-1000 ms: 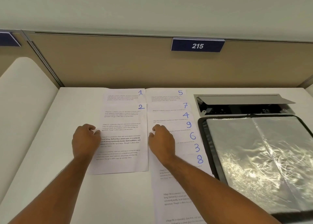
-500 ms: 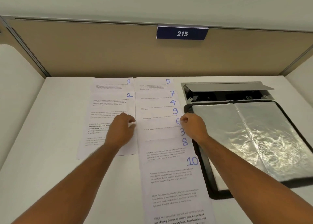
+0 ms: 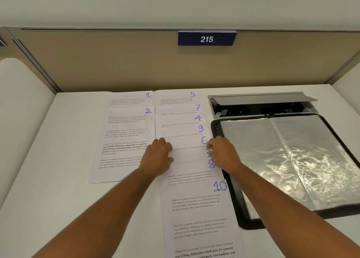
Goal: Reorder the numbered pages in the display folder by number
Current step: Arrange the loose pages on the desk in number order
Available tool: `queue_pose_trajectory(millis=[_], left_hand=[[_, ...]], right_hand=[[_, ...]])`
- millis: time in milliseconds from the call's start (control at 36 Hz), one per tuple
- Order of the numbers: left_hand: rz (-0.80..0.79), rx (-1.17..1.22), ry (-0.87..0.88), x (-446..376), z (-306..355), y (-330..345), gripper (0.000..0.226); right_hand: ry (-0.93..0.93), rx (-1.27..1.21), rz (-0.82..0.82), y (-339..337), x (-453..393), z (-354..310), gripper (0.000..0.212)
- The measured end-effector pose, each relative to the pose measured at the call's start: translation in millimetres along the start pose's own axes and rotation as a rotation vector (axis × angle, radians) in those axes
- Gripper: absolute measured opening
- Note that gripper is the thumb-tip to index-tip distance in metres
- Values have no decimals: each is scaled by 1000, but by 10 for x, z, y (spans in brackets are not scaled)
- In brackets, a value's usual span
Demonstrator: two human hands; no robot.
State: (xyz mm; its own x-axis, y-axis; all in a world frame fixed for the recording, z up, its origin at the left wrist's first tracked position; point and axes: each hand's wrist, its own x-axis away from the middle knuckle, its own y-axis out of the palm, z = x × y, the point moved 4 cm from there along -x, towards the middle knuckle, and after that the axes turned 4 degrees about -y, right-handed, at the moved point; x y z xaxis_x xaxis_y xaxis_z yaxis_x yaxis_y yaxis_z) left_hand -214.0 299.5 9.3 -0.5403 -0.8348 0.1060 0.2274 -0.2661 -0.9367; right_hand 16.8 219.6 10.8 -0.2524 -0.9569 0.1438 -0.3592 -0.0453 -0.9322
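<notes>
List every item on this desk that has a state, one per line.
Display folder: lying open, sleeves empty.
Desk cable box: lid raised.
Page 2: overlapping page 1.
Page 3: in the right column, under page 6.
Page 10: nearest, uncovered.
Left hand: resting on page 3's left edge.
Right hand: pinching page 3's right edge.

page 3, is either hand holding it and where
Yes: the right hand pinches page 3 at its right edge, beside the number. The left hand lies at its left edge; whether it grips cannot be told.
</notes>
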Motion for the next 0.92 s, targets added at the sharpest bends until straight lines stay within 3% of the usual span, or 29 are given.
queue_pose_trajectory(millis=[167,333,528,667,917], left_hand=[[-3,-16,-10,5,31,-13,32],[-7,31,-25,10,77,-36,24],[-32,278,-71,12,69,-31,18],[16,469,-118,11,98,-215,9],[115,735,-81,116,207,-629,7]], right_hand=[[-13,1,-33,-5,12,22,39],[-18,-2,-38,-17,5,19,34],[-16,-65,-34,-44,35,39,43],[87,-339,20,-162,74,101,42],[207,-825,21,-544,255,85,10]])
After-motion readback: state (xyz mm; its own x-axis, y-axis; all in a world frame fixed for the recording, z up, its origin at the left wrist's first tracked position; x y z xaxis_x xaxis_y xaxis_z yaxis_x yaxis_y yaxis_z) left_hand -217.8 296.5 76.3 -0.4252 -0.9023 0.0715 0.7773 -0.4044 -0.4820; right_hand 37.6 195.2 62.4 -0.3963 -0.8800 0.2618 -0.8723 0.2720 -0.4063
